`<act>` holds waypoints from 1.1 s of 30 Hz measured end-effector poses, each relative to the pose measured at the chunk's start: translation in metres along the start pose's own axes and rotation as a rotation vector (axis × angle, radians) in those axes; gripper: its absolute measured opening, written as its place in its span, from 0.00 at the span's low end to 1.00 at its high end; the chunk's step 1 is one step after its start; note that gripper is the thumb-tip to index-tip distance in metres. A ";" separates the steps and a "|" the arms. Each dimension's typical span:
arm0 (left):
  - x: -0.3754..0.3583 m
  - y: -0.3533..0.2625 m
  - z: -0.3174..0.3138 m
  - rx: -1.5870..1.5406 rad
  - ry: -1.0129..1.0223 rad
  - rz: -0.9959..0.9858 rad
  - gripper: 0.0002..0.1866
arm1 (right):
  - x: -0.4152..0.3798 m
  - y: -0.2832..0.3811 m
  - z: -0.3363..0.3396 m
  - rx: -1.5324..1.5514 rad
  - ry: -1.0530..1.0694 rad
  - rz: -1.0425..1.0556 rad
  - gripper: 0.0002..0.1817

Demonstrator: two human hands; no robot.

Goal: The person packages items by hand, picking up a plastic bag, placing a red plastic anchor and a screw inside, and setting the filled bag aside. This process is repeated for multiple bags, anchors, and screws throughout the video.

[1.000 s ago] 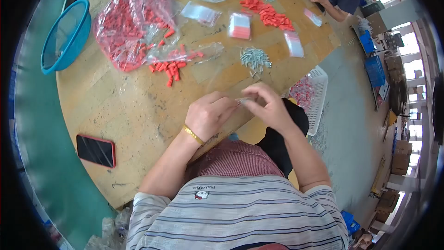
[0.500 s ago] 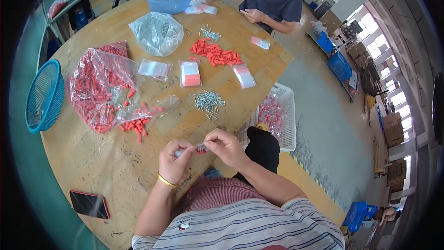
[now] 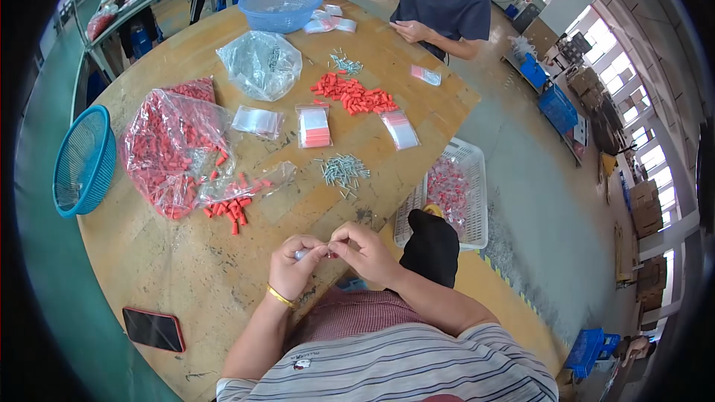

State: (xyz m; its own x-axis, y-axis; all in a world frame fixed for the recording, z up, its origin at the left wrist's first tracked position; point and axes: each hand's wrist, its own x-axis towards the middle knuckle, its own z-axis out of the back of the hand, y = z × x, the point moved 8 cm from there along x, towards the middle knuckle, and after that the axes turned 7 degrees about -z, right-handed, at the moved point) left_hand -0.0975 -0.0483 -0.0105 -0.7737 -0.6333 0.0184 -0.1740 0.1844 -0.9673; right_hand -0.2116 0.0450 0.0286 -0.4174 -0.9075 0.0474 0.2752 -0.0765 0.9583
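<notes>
My left hand [image 3: 293, 266], with a yellow bracelet at the wrist, and my right hand [image 3: 366, 254] meet at the table's near edge. Both have fingers pinched on a small clear plastic bag [image 3: 301, 254], mostly hidden behind them. A bit of red shows between the fingertips. Just beyond lies a pile of silver screws [image 3: 344, 170]. To the left, loose red plastic plugs [image 3: 234, 212] spill from a large clear bag of red plugs [image 3: 167, 152]. Stacks of small flat bags [image 3: 314, 128] lie farther back.
A blue basket [image 3: 278, 9] stands at the far edge, a teal basket [image 3: 84, 161] at the left. A phone [image 3: 153, 329] lies near left. A white crate [image 3: 477, 212] with filled bags sits below the right edge. A co-worker [image 3: 441, 0] is across the table.
My hands have drawn closer together, and the small bag between them is now more covered by my fingers. The whole view has shifted slightly right and down.
</notes>
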 end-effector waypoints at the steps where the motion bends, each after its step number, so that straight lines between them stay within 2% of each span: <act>1: -0.001 0.002 -0.004 -0.057 0.005 0.031 0.04 | -0.003 0.009 0.005 -0.012 -0.003 0.019 0.03; 2: -0.006 0.006 -0.006 -0.116 0.013 0.162 0.06 | -0.005 0.008 0.014 -0.092 -0.049 0.029 0.03; 4: -0.010 0.013 -0.011 -0.224 0.026 0.298 0.10 | -0.014 0.007 0.046 -0.177 -0.202 0.010 0.03; 7: -0.006 0.021 -0.012 -0.373 0.033 0.311 0.14 | -0.039 -0.018 0.130 -0.152 -0.530 -0.155 0.03; 9: -0.005 0.024 -0.015 -0.449 0.026 0.327 0.15 | -0.059 -0.009 0.189 -0.648 -0.767 -0.029 0.06; 12: -0.008 0.028 -0.018 -0.531 0.027 0.327 0.18 | -0.076 -0.011 0.240 -0.966 -0.905 0.019 0.10; 15: -0.007 0.019 -0.026 -0.583 0.081 0.323 0.22 | -0.064 0.000 0.217 -0.850 -0.809 0.000 0.09; 17: -0.006 0.017 -0.027 -0.548 0.088 0.295 0.24 | -0.043 -0.020 0.168 -0.476 -0.595 -0.105 0.09; 18: -0.006 0.016 -0.028 -0.532 0.097 0.280 0.25 | -0.032 -0.011 0.128 -0.399 -0.429 -0.173 0.09; 20: -0.007 0.013 -0.031 -0.549 0.103 0.289 0.26 | -0.017 0.010 0.054 -0.272 -0.159 -0.122 0.08; 21: -0.007 0.012 -0.031 -0.557 0.108 0.294 0.26 | -0.012 0.021 0.026 -0.220 -0.057 -0.005 0.08; 24: -0.008 0.014 -0.033 -0.528 0.153 0.258 0.29 | -0.002 0.019 -0.012 -0.102 0.064 -0.021 0.07; 27: -0.008 0.012 -0.033 -0.531 0.179 0.277 0.31 | 0.000 0.010 -0.016 -0.019 0.036 -0.091 0.07; 30: -0.008 0.018 -0.033 -0.561 0.186 0.250 0.33 | -0.005 -0.005 -0.015 0.151 0.064 -0.258 0.06; 33: -0.008 0.020 -0.029 -0.612 0.163 0.270 0.33 | -0.009 -0.015 -0.013 0.279 0.098 -0.313 0.06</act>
State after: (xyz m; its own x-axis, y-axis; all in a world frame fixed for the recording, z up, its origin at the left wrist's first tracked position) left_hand -0.1126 -0.0174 -0.0223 -0.9116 -0.3933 -0.1193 -0.2378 0.7414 -0.6275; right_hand -0.2008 0.0484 0.0102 -0.3560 -0.8941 -0.2719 -0.1022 -0.2520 0.9623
